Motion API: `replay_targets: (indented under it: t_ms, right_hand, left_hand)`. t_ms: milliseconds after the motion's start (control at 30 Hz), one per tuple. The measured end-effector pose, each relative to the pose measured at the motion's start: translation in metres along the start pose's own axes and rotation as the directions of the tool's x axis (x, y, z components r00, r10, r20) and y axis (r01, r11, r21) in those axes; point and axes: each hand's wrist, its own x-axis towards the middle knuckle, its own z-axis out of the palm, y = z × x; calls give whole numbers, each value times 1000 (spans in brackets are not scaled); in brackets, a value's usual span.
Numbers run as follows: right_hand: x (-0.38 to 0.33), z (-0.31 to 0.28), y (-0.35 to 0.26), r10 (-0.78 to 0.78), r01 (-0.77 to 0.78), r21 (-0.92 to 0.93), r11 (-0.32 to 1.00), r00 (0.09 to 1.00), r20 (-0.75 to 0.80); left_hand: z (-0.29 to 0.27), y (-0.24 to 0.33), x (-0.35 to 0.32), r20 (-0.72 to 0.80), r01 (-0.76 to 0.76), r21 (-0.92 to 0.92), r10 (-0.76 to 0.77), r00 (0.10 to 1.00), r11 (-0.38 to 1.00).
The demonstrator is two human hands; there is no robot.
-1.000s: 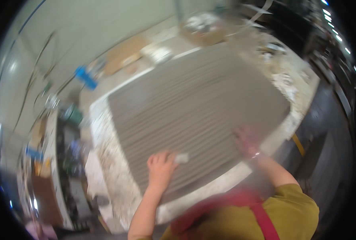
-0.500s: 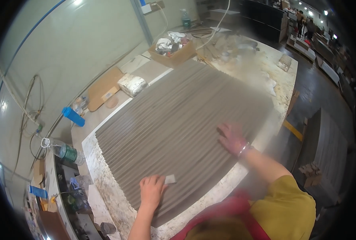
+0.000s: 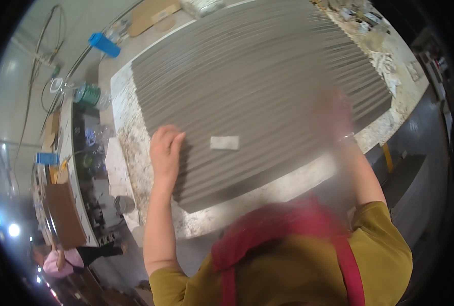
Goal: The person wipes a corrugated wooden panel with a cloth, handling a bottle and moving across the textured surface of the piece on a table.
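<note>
A row of long grey-brown strips (image 3: 257,92) lies side by side across the white, stained worktable (image 3: 196,224), making one ribbed surface. My left hand (image 3: 165,153) rests at the strips' left ends, thumb apart from the bent fingers, with nothing visible in it. To its right a small pale rectangular block (image 3: 224,143) lies loose on the strips. Over the right part of the strips is my right hand (image 3: 336,112), with a bracelet at the wrist. Motion smears its fingers, so its grip and any contact are unclear.
At the table's far left lie a blue bottle (image 3: 104,45) and a large clear plastic bottle (image 3: 88,95). Scraps and crumpled pieces (image 3: 382,66) cover the far right corner. A person in a pink top (image 3: 58,262) is at the lower left, beyond a brown panel (image 3: 64,214).
My view has swung nearer the table's front. My left hand has left the pale block for the strips' left ends. My right hand has moved and now blurs more.
</note>
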Motion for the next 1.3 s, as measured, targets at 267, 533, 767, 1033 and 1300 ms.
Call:
replay_targets:
  t_ms: [267,533,767,1033,1300]
  right_hand:
    - [13,-24,-29,55,-57,174,983,998,18]
    - [11,-21,-16,36,-36,175,984,999,2]
    - [11,-23,-17,18,-17,163,986,1000,0]
    - [12,-19,-15,53,-61,194,979,997,49]
    - [11,-16,-14,76,-86,201,976,996,55]
  left_hand:
    - [34,36,-19,361,-401,298,287,887,866]
    - [55,38,-21,381,-412,289,291,878,864]
    - [-7,-40,-62,190,-123,532,24,981,838]
    - [-53,-50,-82,54,195,472,-249,967,860]
    - [-69,-69,-92,-85,291,567,-297,951,770]
